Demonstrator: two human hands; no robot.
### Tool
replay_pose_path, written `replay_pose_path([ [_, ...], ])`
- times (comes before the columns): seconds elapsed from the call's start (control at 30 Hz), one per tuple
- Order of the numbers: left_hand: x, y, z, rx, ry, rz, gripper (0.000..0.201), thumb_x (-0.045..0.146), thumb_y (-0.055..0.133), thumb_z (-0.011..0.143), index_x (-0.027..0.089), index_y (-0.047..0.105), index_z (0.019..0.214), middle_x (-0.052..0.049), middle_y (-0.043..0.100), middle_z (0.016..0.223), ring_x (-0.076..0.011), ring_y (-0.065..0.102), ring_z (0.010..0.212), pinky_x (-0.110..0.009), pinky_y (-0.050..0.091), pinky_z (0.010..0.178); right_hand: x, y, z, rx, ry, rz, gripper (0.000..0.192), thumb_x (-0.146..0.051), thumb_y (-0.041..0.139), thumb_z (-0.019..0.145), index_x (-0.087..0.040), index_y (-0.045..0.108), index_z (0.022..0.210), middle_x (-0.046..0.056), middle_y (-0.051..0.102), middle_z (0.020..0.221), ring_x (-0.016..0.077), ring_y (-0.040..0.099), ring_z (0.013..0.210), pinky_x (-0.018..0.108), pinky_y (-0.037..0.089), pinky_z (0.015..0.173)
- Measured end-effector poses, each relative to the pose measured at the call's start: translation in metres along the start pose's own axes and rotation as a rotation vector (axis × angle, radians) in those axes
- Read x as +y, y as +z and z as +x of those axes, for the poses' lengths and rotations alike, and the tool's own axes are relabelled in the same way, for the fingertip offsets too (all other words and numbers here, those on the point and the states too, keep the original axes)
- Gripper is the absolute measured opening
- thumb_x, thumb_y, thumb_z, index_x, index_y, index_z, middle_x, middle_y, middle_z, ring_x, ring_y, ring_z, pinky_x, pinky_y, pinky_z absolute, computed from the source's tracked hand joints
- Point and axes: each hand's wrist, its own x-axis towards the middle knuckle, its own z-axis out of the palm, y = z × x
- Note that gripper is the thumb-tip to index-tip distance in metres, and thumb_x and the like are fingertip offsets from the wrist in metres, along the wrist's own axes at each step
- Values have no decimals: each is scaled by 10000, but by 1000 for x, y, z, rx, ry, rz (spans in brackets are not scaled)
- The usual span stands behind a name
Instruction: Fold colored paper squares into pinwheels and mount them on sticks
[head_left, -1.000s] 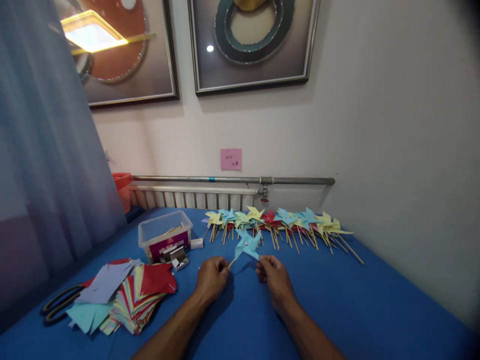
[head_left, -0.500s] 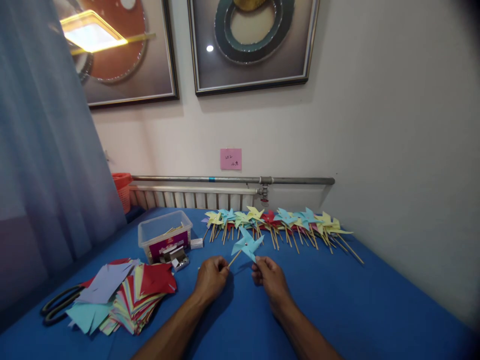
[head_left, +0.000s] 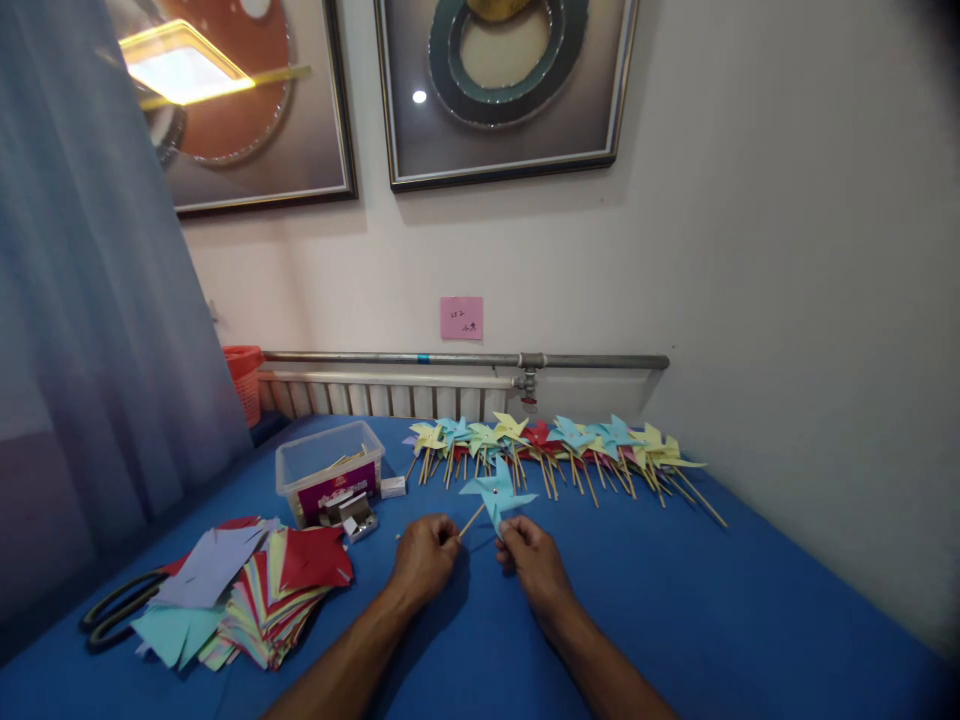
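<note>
A light-blue paper pinwheel (head_left: 496, 494) on a thin wooden stick is held just above the blue table (head_left: 750, 610). My left hand (head_left: 422, 552) pinches the lower end of the stick. My right hand (head_left: 526, 553) touches the lowest blade of the pinwheel with its fingertips. Behind them, a long row of finished pinwheels (head_left: 559, 443) in yellow, blue, red and green lies along the far edge of the table.
A stack of coloured paper squares (head_left: 262, 590) lies at the left, with black scissors (head_left: 112, 612) beside it. A clear plastic box (head_left: 330, 470) and small metal parts (head_left: 356, 517) sit behind the stack. A radiator and pipe (head_left: 465, 362) run along the wall.
My right hand has slid left toward my left hand, and the pinwheel's blades have turned. My left hand has kept its place on the stick.
</note>
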Motion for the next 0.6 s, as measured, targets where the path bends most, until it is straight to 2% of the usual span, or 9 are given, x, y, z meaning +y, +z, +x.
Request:
replay_pose_path([
  [0.17,0,-2,0,16,-11,10,126,172,576,819,171,684,755,7,652,713,-135,547,680,-237,343,632,-2,0,-1,2,-7,19,357,-563,731,709,-219,641,677,-4,655,579,153,575,519,264,418,519],
  [0.27,0,-4,0,23,-17,20,142,174,569,840,172,702,791,2,652,717,-136,552,682,-241,333,628,-6,-3,1,80,6,91,390,-598,745,691,-227,626,672,-9,648,581,149,556,506,271,415,516],
  [0.33,0,-5,0,27,-4,34,141,166,572,842,173,704,793,-5,664,747,-138,565,709,-241,336,646,-9,-7,5,165,20,150,409,-618,753,673,-229,629,693,1,679,655,153,579,534,274,421,514],
  [0.43,-1,-6,0,14,19,53,134,155,580,838,176,704,790,-11,679,794,-140,581,752,-239,342,673,-9,-15,12,251,30,207,413,-619,765,653,-233,619,681,-5,663,664,162,602,571,280,451,543],
  [0.6,-2,-5,1,1,9,66,133,156,586,830,177,712,794,-9,678,788,-144,579,754,-243,344,679,-6,-21,17,261,56,247,374,-555,791,617,-238,594,634,-20,619,607,167,593,566,289,461,555],
])
